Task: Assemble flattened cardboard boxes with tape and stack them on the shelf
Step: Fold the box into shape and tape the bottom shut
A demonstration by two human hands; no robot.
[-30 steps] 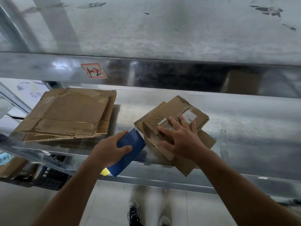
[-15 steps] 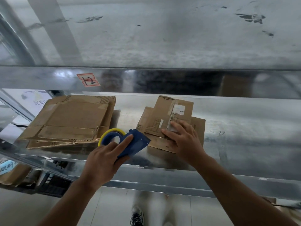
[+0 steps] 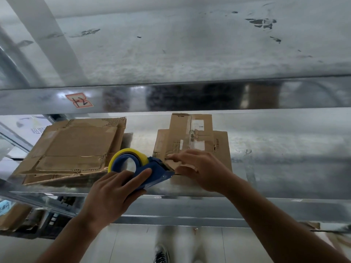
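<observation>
Box [image 3: 178, 130] flat on shelf [image 3: 284, 154], mid-shelf, right of flat stack [image 3: 72, 149].
Left hand [image 3: 112, 194] grasps blue dispenser [image 3: 152, 171], yellow roll upright, nose touching box's near-left corner; right hand [image 3: 201, 171] pinches box's near flap there, thumb at the edge.

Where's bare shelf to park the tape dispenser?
Widest free patch: grey metal shelf right of the small flattened cardboard boxes. A narrow strip lies between them and the large flattened cardboard stack. Crowded front centre: left hand, right hand, blue tape dispenser.
</observation>
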